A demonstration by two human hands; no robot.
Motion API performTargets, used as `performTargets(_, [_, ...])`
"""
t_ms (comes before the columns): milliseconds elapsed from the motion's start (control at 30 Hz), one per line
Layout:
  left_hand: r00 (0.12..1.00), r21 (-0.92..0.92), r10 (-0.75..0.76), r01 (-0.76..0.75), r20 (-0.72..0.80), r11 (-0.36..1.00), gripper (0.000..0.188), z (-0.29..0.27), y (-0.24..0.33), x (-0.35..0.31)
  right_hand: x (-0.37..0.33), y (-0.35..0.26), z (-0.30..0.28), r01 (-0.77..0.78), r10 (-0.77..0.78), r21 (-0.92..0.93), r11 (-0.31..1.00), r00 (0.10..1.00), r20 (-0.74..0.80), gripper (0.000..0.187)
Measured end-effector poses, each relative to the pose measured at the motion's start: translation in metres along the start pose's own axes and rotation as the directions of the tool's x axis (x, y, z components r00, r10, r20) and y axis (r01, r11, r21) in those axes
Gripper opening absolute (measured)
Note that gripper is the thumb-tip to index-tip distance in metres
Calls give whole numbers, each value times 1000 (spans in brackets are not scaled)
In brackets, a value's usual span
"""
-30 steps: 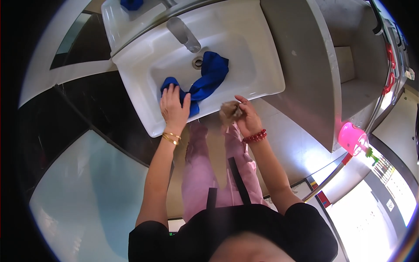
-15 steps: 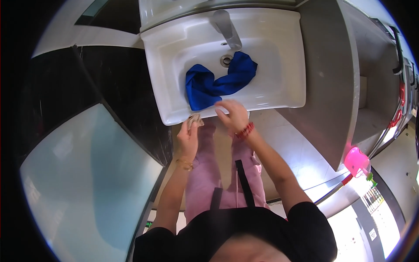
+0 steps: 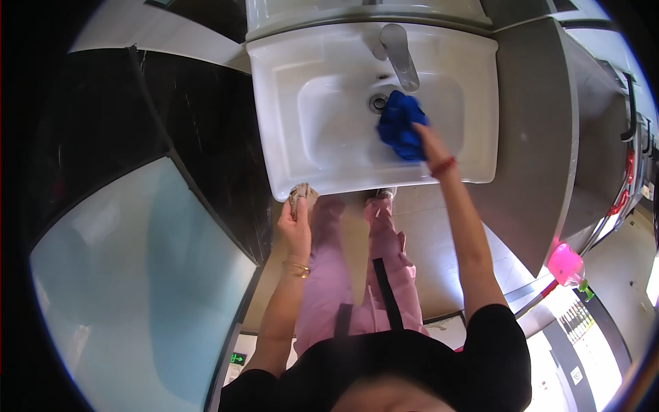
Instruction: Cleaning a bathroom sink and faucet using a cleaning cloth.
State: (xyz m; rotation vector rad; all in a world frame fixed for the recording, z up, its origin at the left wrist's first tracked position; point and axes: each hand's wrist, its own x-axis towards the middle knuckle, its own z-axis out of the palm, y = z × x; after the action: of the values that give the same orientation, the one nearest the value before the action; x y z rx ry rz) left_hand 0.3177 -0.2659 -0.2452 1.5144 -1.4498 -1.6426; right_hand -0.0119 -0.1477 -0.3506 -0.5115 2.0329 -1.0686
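Observation:
My right hand reaches into the white sink, its fingers closed on a bunched blue cloth. The cloth lies in the right half of the basin, under the faucet and beside the drain. A red bracelet circles that wrist. Just outside the sink's near left corner, my left hand pinches a small crumpled beige-grey piece, which looks like paper or a rag; its exact kind is unclear.
Dark marbled panels and a pale frosted panel stand on the left. A grey partition borders the sink's right side. Farther right hang a pink spray bottle and black hooks.
My right hand has moved forward and right into the basin and taken hold of the blue cloth. The cloth, spread out before, is now bunched to the right. My left hand keeps the crumpled piece.

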Motion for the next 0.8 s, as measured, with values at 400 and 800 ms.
performTargets(400, [786,584,599,-560,151,588,23,-41,-5,80,11,-69,51,131,-176,-353,927,979,-101,32])
performTargets(800, [722,742,571,-614,391,268,28,-50,-34,95,-10,-89,136,508,6,-531,678,719,695,29])
